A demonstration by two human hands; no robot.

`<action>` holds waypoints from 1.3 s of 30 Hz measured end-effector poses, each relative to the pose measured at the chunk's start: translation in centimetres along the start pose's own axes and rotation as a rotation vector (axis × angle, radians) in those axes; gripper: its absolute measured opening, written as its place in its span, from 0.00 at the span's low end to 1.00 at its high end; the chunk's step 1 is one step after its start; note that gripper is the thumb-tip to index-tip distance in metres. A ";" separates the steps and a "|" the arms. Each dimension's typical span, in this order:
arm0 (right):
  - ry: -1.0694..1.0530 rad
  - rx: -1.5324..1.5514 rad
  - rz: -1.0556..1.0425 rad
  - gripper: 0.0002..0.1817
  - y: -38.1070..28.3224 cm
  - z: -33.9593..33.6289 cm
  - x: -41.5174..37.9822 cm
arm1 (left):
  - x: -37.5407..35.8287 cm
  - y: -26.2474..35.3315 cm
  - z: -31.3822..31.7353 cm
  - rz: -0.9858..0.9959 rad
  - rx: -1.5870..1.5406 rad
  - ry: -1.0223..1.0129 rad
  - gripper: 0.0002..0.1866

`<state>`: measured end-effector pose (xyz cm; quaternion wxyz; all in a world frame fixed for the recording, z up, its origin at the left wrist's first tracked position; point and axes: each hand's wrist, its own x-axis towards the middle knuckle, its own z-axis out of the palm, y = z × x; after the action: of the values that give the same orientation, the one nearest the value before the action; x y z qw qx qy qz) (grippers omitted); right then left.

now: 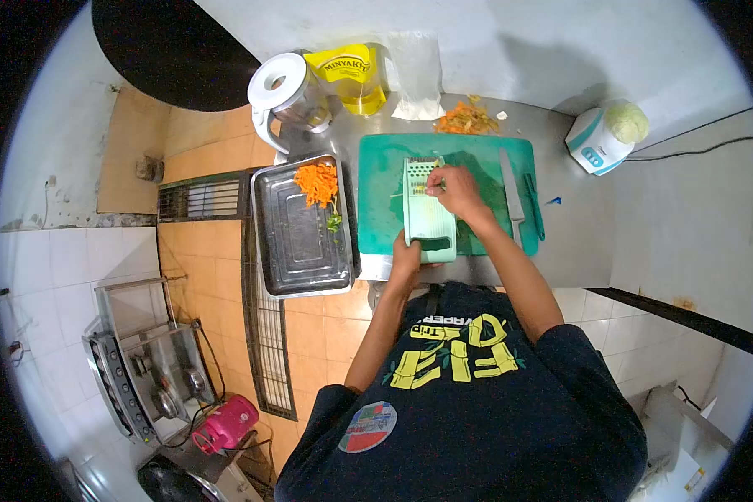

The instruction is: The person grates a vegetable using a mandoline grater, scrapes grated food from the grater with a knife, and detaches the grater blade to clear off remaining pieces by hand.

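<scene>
A pale green grater [431, 219] with a slotted handle lies over the green cutting board [382, 167]. My left hand [406, 258] is closed on its near end, beside the handle opening. Over the grater's far half, my right hand [458, 192] has its fingers pinched together close to the blades. Whatever is in that pinch is too small or hidden to name. To the right on the board lie a knife [511, 188] and a slim dark green-handled tool [534, 207]. Shredded carrot [317, 184] and a few green bits [334, 219] sit in a metal tray [263, 243] at left.
Behind the board are peelings [467, 120], a clear bag of white powder [417, 100], a yellow oil pouch [358, 79] and a blender jug [301, 100]. A blender base [592, 144] with a round pale green cabbage-like thing [626, 123] stands at right. A pink gas cylinder [226, 425] is lower left.
</scene>
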<state>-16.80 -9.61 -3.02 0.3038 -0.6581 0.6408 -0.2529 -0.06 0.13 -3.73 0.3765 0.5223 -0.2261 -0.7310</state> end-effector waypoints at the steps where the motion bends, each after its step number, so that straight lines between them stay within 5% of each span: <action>1: 0.026 -0.033 -0.002 0.08 -0.1 0.1 -0.2 | 0.0 -0.2 -0.1 -0.004 0.009 -0.011 0.24; 21: -0.001 -0.042 0.434 0.07 -1.3 0.5 1.2 | 0.4 -0.2 -0.2 0.016 0.014 -0.071 0.25; 39: -0.004 -0.045 0.368 0.18 -3.0 -0.1 -0.1 | -0.2 -0.6 0.0 0.054 -0.013 -0.002 0.24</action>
<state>-14.82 -9.57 -0.74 0.3312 -0.5370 0.7553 -0.1773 -0.20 0.68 -4.10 0.3989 0.5128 -0.2358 -0.7227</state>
